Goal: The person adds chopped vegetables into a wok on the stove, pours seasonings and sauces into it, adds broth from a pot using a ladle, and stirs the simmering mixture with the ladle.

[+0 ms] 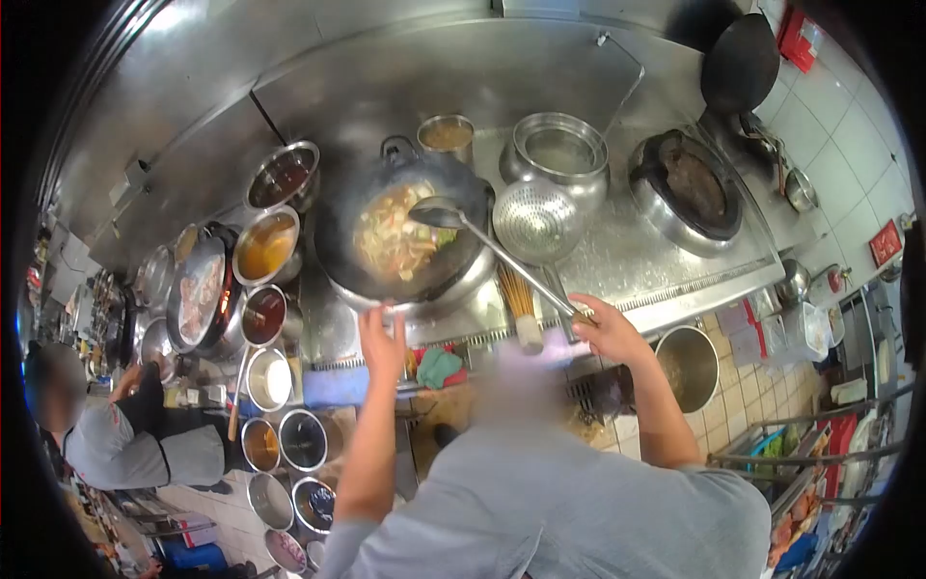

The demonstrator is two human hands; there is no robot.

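A large dark wok (333, 227) holds a steaming mix of sliced food (391, 241). My right hand (608, 330) is closed around the end of a long-handled ladle (502, 253), whose dark bowl hangs over the food. At the wok's near edge is my left hand (383, 338), its fingers spread and no object visible in it; whether it touches the rim is unclear. Right of the wok lies a perforated strainer (537, 220), and a bamboo brush (521, 309) rests below it.
Metal bowls of sauces (267, 245) stand left of the wok. A lidless steel pot (555, 150) sits behind the strainer, with another wok (690, 193) farther right. A co-worker (125, 444) is at the far left. A green cloth (440, 367) lies at the counter's front.
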